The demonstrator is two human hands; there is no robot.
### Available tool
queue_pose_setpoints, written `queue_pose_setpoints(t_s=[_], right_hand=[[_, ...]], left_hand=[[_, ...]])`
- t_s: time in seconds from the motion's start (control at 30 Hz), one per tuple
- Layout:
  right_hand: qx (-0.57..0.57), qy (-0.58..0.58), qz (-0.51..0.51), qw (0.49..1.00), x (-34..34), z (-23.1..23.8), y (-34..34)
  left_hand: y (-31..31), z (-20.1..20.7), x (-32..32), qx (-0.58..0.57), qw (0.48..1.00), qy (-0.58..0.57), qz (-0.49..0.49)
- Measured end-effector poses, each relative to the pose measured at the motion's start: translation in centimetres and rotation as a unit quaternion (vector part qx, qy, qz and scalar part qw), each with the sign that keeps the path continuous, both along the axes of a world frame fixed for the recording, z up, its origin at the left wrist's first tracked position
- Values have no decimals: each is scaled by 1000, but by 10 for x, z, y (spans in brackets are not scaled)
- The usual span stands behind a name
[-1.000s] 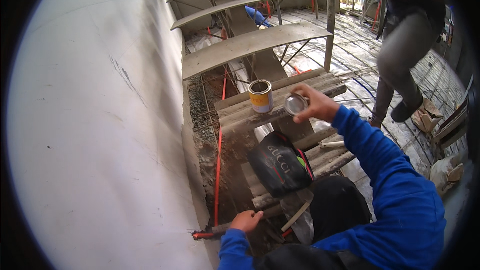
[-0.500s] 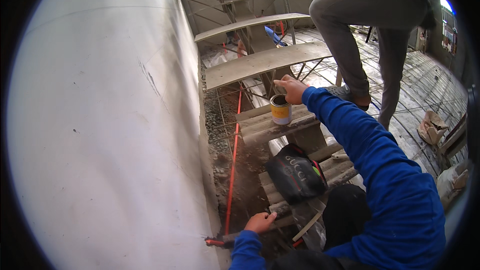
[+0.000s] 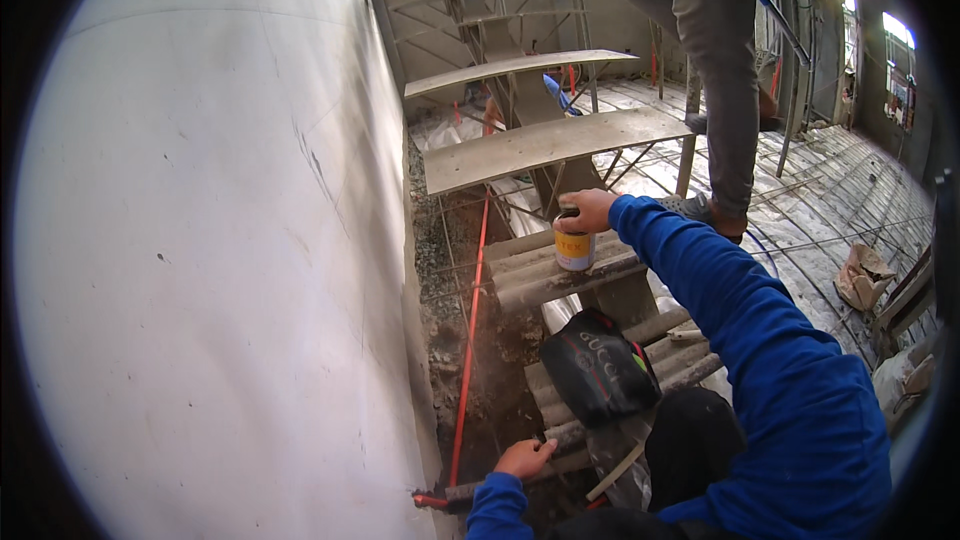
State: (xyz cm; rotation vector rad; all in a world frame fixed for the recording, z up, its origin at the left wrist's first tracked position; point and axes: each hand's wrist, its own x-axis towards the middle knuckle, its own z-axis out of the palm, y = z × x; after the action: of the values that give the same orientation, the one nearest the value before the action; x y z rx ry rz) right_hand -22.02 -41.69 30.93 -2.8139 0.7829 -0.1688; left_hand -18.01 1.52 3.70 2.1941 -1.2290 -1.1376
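Observation:
My right hand (image 3: 588, 211) is closed over the top rim of a small paint can (image 3: 574, 248), white with a yellow band, which stands upright on a grey stair tread (image 3: 525, 278). Its opening is mostly covered by my fingers. Low in the view, my left hand (image 3: 525, 458) has its fingers curled down by a grey bar (image 3: 465, 490) at the edge of a lower tread; what they grip, if anything, is hidden. Between my hands a black bag (image 3: 597, 368) lies on the treads. A short orange-red piece (image 3: 431, 502) sits at the wall's foot.
A white wall (image 3: 220, 260) rises on my left. Bare treads (image 3: 560, 140) climb ahead along a central beam, beside an orange pipe (image 3: 470, 340). Another person's leg (image 3: 728, 90) stands ahead right. Steel bars (image 3: 820, 190) criss-cross the floor, with a torn paper bag (image 3: 864, 275).
My right hand has come down from beside the can onto its rim. The other person's legs have shifted left and closer together. My left hand has stayed nearly in place.

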Motion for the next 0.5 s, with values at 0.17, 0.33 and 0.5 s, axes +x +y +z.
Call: queue_pose_setpoints(t_s=[0.17,0.33,0.5], right_hand=[[-90,-84,53,991,3,-18,8],[-155,-144,132,968,-8,-48,17],[-153,-159,82,972,-6,-52,19]], left_hand=[[-1,-6,3,-10,1000,9,8],[0,-9,6,-12,1000,2,11],[-5,-1,11,35,998,48,-1]])
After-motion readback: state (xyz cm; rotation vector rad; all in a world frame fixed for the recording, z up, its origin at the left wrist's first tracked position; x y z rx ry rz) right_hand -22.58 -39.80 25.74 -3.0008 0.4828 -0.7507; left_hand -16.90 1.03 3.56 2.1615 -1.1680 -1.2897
